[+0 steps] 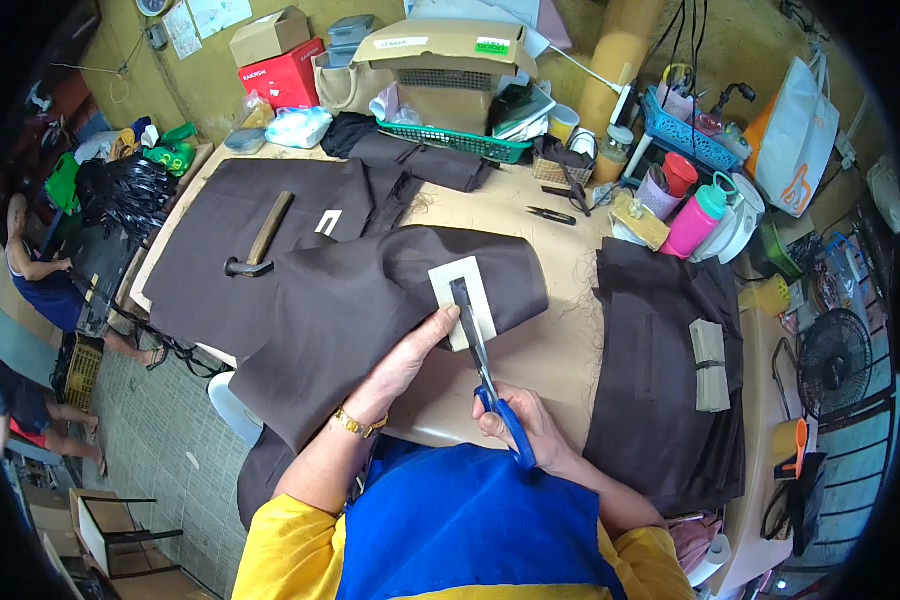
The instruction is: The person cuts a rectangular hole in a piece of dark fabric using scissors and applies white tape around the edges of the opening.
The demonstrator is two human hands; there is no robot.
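Observation:
My left hand (417, 343) is closed on a piece of dark brown fabric (335, 310), raised in a fold above the table. A cream rectangular frame (477, 297) with a narrow slot lies on this cloth, and my left thumb presses near its lower left edge. My right hand (523, 415) grips blue-handled scissors (515, 432). Their blades point away from me and reach into the slot, where a dark strip shows; whether they are cutting cannot be made out. The fingers under the fabric are hidden.
A hammer (262, 235) and a smaller cream frame (327, 222) lie on more dark fabric at the left. Small black snips (552, 215) rest farther back. Stacked dark cloth (660, 400) bears a tied cream bundle (709, 365). Two people sit far left.

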